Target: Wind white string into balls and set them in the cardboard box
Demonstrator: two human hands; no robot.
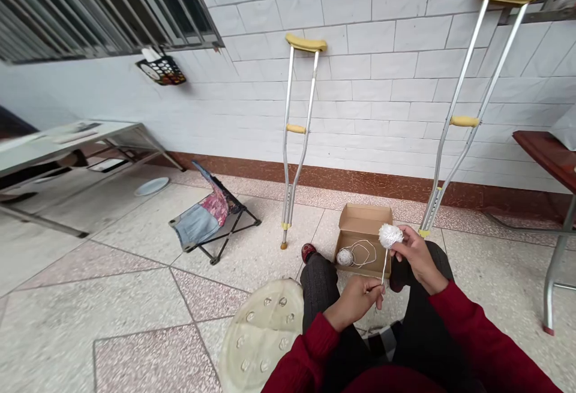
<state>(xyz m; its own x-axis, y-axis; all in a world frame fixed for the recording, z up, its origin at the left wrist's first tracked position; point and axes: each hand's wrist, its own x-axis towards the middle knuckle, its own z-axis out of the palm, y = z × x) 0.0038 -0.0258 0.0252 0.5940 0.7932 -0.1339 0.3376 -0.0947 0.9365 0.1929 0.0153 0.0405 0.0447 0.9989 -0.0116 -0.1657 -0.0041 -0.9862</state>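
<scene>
In the head view, my right hand (417,256) is closed around a small ball of white yarn (389,235), raised above the lap. A strand of white yarn (385,266) runs down from that ball to my left hand (360,300), whose thumb and fingers pinch it. Beyond my hands an opened cardboard box (365,219) rests on the floor between my feet. Inside it lies a second white yarn ball (345,257) with loose loops of strand beside it. The right hand partly covers its own ball.
Two crutches (297,129) (463,121) lean against the tiled wall. A folding chair (202,218) stands to the left, and a round pale stool top (263,327) is beside my left leg. A white table (67,141) is far left, a red-brown table (549,153) far right.
</scene>
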